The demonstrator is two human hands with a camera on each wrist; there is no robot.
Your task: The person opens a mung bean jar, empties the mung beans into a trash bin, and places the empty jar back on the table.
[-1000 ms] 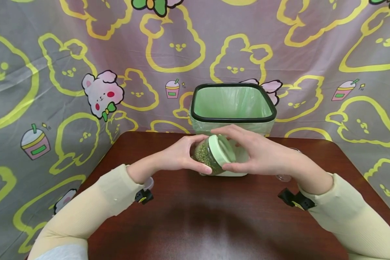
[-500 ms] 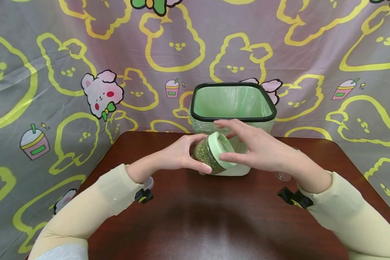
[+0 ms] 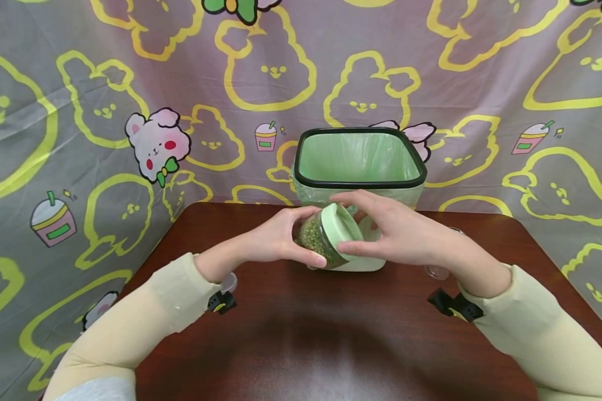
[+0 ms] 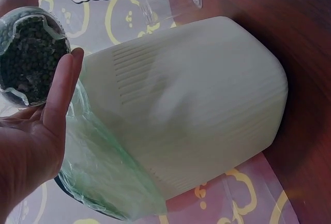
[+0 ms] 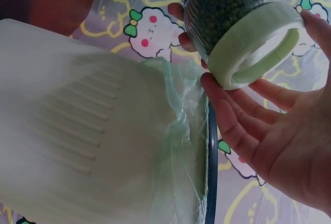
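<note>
The left hand point(image 3: 273, 239) curls round the clear, ribbed wall of a jar point(image 3: 312, 240) filled with small, round green beans. The right hand point(image 3: 403, 231) clasps its pale green lid point(image 3: 337, 229), thumb and fingers on opposite edges of the smooth, thick-rimmed disc. The jar is held up, tilted, lid toward the right, in front of a white bin point(image 4: 207, 94) with moulded ridges, rounded corners and a black rim. A thin, crinkled green plastic liner point(image 4: 106, 164) folds over its mouth. Beside it stands a clear cylinder point(image 4: 173, 4). Below is a glossy reddish-brown table point(image 3: 301, 340); behind, creased printed fabric point(image 3: 261, 83).
</note>
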